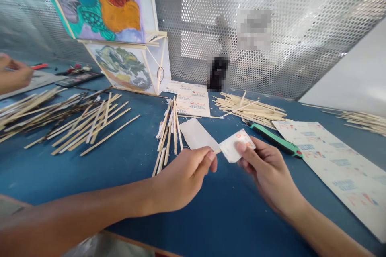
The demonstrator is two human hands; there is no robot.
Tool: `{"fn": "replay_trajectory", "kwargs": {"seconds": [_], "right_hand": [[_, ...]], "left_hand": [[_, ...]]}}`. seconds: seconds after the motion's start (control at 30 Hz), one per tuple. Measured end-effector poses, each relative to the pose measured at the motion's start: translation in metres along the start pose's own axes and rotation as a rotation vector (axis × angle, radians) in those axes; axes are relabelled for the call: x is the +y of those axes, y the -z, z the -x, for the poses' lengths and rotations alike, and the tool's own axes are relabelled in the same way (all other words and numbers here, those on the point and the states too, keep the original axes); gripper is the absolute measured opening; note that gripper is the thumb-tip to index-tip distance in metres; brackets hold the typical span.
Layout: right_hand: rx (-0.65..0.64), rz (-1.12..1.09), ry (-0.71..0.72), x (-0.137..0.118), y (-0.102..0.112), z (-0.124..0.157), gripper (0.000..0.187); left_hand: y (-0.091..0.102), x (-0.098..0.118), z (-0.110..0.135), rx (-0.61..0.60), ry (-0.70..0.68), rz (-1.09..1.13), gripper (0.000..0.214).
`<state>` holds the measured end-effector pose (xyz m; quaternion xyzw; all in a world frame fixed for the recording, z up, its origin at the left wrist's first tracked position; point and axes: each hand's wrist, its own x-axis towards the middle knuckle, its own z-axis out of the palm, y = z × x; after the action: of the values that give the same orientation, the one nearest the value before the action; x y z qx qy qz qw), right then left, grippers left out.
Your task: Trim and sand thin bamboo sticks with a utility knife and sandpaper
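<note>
My left hand (183, 178) is closed, its thumb and fingers pinching the near end of a white paper strip (199, 134) above the blue table (126, 168). My right hand (267, 170) is closed too, with its thumb pressed on a small white printed sticker (237, 144). The sticker meets the strip's end between the two hands. A short row of thin wooden sticks (167, 132) lies just left of my left hand.
Loose wooden sticks (75, 122) spread at the left, and another pile (250, 108) lies at the back. A green-handled knife (276, 140) rests beside a printed sheet (337, 168). Painted kite-like frames (126, 66) lean on the perforated wall. Another person's hand (13, 73) shows at far left.
</note>
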<state>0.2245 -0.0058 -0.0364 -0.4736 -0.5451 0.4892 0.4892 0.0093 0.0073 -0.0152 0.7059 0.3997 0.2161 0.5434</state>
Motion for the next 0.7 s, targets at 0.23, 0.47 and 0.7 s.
{"fn": "replay_trajectory", "kwargs": {"seconds": [0.23, 0.47, 0.7], "right_hand": [[-0.011, -0.032, -0.002, -0.004, 0.006, -0.002, 0.031], [-0.034, -0.380, -0.177, 0.003, -0.007, 0.001, 0.044], [0.041, 0.056, -0.083, 0.013, -0.003, -0.005, 0.056]], "left_hand": [[-0.010, -0.011, -0.009, -0.218, 0.102, 0.729, 0.038], [-0.011, -0.016, -0.011, -0.270, 0.123, 0.759, 0.037], [-0.014, -0.018, -0.015, -0.188, 0.122, 0.794, 0.035]]}}
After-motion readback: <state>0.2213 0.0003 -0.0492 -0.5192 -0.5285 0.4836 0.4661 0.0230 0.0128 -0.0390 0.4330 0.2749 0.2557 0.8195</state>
